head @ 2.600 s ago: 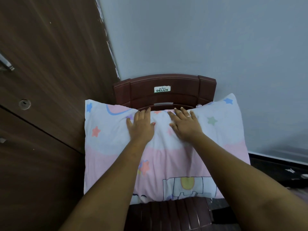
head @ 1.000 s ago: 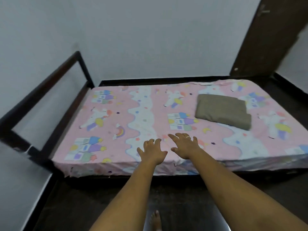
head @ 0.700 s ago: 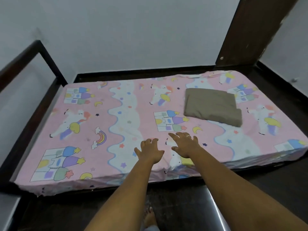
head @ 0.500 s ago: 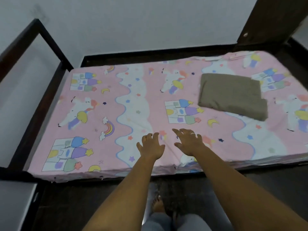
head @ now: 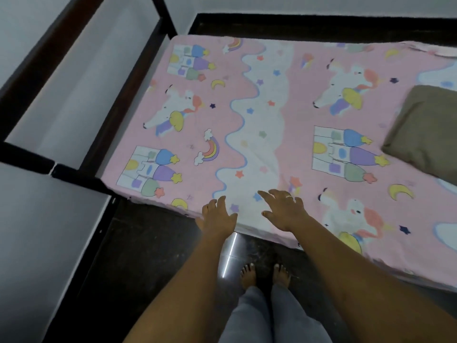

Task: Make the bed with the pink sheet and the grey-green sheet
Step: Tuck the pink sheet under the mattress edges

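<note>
The pink sheet (head: pixel 272 115), printed with unicorns, castles and rainbows, was spread flat over the mattress. The grey-green sheet (head: pixel 427 134) lay folded on it at the right edge of the view, partly cut off. The left hand (head: pixel 217 216) and the right hand (head: pixel 284 210) were held out over the near edge of the bed, side by side but apart. Their fingers were spread and loose, with nothing grasped in either; whether the cloth was touched could not be told. A ring (head: pixel 288 197) was worn on the right hand. A dark bed frame (head: pixel 24 153) was seen at the left end, against a pale wall (head: pixel 74 82). Bare feet (head: pixel 248 276) below grey trousers (head: pixel 259 318) were planted on the dark floor (head: pixel 148 256) just beside the bed.
</note>
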`<state>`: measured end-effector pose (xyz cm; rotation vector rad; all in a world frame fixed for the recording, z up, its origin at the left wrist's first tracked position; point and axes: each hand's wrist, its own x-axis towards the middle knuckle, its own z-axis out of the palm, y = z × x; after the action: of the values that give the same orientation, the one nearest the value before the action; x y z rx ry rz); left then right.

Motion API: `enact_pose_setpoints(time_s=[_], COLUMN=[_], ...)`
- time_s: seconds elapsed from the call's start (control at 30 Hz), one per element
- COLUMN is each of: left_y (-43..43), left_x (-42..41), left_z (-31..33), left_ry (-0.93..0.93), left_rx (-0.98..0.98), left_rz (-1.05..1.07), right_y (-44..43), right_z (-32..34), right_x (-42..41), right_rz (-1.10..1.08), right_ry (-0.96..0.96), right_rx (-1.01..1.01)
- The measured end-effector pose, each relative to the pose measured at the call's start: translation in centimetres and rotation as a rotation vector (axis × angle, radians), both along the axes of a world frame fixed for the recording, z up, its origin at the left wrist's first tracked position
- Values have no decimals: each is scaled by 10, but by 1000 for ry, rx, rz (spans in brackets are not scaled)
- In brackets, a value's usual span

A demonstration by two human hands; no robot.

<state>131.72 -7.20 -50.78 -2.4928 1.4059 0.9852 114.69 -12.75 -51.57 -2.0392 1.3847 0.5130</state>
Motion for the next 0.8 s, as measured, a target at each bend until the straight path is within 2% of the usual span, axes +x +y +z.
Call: enact_pose_setpoints(time_s=[0.2,0.37,0.63,0.8], left_y=[6,6,-19,-32], left_x=[57,116,232,322], left_z=[-17,-48,-134,-170], left_ry=[3,-25,-32,-81], left_rx=[-8,-50,-70,-111], left_rz=[207,272,164,114], right_y=[-16,-29,-71,-82], right_z=[-16,-52,-150,-211], right_x=[45,98,202,288], right_rz=[83,113,43,-139], right_ry=[-10,-36,-73,-77], right_rx=[-7,-31,-235,-330])
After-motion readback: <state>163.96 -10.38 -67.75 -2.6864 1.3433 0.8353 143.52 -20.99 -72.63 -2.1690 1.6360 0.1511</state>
